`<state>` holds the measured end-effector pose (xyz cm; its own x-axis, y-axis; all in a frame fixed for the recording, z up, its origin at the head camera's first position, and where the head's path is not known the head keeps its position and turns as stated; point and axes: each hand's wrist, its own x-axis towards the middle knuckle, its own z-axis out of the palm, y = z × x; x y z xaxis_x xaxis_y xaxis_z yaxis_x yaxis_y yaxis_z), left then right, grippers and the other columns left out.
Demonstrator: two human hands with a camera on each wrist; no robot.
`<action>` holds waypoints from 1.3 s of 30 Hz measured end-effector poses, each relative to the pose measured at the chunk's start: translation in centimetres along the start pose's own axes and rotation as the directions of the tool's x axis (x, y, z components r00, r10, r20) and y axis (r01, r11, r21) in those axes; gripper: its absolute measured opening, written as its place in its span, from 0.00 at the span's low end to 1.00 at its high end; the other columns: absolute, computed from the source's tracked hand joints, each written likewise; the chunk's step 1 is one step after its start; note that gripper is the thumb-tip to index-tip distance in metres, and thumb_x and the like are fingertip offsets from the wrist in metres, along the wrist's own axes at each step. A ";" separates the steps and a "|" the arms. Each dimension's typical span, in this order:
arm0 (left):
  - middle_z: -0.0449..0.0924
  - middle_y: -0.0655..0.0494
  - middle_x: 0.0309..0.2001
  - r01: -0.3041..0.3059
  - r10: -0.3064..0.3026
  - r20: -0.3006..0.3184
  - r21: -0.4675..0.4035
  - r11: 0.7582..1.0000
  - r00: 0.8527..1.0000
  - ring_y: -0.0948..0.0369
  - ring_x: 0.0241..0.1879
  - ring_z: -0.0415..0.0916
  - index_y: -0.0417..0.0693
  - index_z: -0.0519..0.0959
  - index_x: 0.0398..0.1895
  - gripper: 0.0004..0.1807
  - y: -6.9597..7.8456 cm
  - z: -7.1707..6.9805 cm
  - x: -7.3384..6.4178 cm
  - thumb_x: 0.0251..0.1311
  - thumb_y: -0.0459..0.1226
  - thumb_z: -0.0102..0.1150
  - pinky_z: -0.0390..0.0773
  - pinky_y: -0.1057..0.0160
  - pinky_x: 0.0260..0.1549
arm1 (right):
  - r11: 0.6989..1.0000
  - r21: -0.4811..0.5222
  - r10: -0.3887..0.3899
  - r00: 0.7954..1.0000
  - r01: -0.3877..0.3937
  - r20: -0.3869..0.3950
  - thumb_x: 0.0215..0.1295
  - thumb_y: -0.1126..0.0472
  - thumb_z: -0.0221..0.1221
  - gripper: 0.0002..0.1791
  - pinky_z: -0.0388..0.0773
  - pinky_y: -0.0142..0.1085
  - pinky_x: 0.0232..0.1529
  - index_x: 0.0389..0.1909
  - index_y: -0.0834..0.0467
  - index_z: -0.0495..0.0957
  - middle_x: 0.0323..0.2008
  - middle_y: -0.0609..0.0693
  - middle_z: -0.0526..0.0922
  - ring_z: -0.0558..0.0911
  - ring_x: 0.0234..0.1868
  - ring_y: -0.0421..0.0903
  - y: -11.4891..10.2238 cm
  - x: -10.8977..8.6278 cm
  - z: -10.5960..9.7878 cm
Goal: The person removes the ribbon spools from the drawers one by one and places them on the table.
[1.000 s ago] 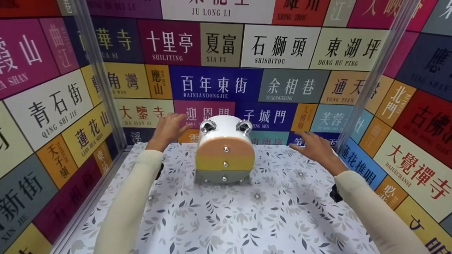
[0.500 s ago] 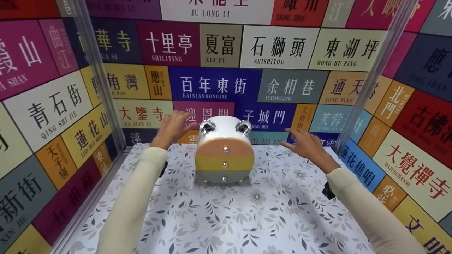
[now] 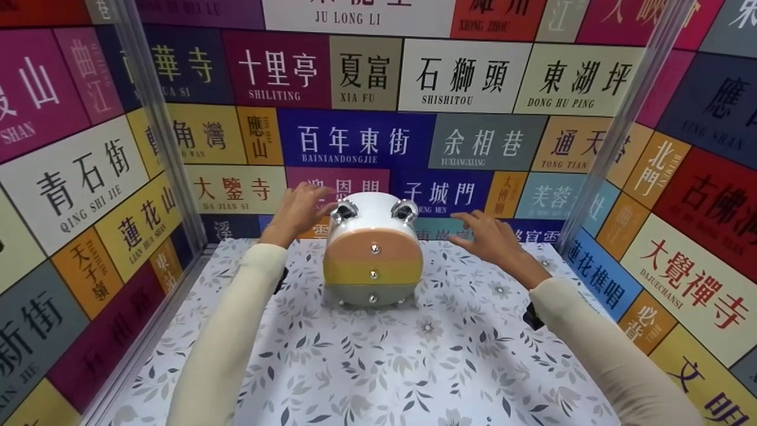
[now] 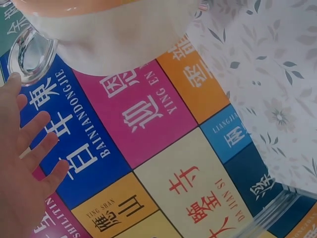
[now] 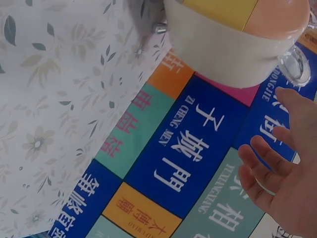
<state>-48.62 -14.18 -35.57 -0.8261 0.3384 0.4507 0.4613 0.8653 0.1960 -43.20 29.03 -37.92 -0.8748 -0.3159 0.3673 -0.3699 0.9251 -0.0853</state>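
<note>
A small rounded white chest of drawers (image 3: 374, 260) stands on the table, its front banded orange, yellow and grey. Each drawer has a silver knob, and two shiny ring-shaped ears sit on top. Beside its upper left side is my left hand (image 3: 297, 214), fingers loosely bent and holding nothing. In the left wrist view, a fingertip of this hand overlaps the rim of the clear ear (image 4: 48, 55). My right hand (image 3: 495, 239) hovers off the chest's right side, fingers spread and a gap between. The right wrist view shows its thumb pointing toward the other ear (image 5: 296, 67).
A white tablecloth (image 3: 426, 367) with grey leaves and flowers covers the table. Panels printed with colourful place-name signs (image 3: 355, 139) enclose the back and both sides. Clear corner strips (image 3: 159, 130) join the panels.
Both hands have moved inward toward the chest, the right one leftward and the left one rightward and slightly up. The chest stays in place on the table.
</note>
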 end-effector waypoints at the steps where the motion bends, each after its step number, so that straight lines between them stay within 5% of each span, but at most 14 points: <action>1: 0.81 0.52 0.63 -0.004 0.004 0.000 -0.002 1.000 1.000 0.49 0.66 0.70 0.58 0.79 0.67 0.24 0.1 0.0 0.1 0.75 0.54 0.56 0.68 0.40 0.65 | 1.000 0.004 -0.005 1.000 0.005 -0.001 0.70 0.34 0.61 0.34 0.76 0.40 0.26 0.73 0.44 0.72 0.48 0.52 0.82 0.80 0.29 0.46 -0.4 0.1 0.0; 16: 0.83 0.53 0.61 -0.069 0.069 -0.024 0.015 0.998 0.997 0.49 0.65 0.73 0.58 0.80 0.66 0.21 1.6 0.4 0.6 0.74 0.51 0.60 0.72 0.43 0.60 | 0.996 0.033 -0.084 0.996 0.084 -0.010 0.70 0.36 0.63 0.33 0.74 0.38 0.23 0.71 0.42 0.74 0.46 0.49 0.81 0.78 0.25 0.44 -3.8 0.8 0.7; 26: 0.82 0.52 0.63 -0.048 0.048 0.003 0.011 0.999 0.999 0.44 0.72 0.68 0.58 0.81 0.65 0.20 1.9 0.7 1.1 0.74 0.51 0.59 0.63 0.38 0.71 | 0.986 0.049 -0.157 0.986 0.160 -0.054 0.69 0.39 0.65 0.31 0.75 0.38 0.23 0.70 0.44 0.76 0.44 0.49 0.82 0.81 0.29 0.45 -5.9 1.1 1.2; 39: 0.87 0.55 0.53 -0.102 0.103 -0.014 0.032 0.994 0.995 0.50 0.56 0.78 0.54 0.86 0.56 0.14 2.3 1.0 1.4 0.74 0.47 0.61 0.74 0.45 0.59 | 0.955 0.068 -0.276 0.951 0.287 -0.141 0.67 0.43 0.69 0.29 0.77 0.38 0.23 0.65 0.49 0.80 0.41 0.50 0.83 0.82 0.30 0.45 -8.2 1.8 2.6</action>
<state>-49.09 -11.36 -35.38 -0.7696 0.4202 0.4807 0.5327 0.8376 0.1206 -42.52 20.35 -38.94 -0.6857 -0.5262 0.5030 -0.6261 0.7787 -0.0389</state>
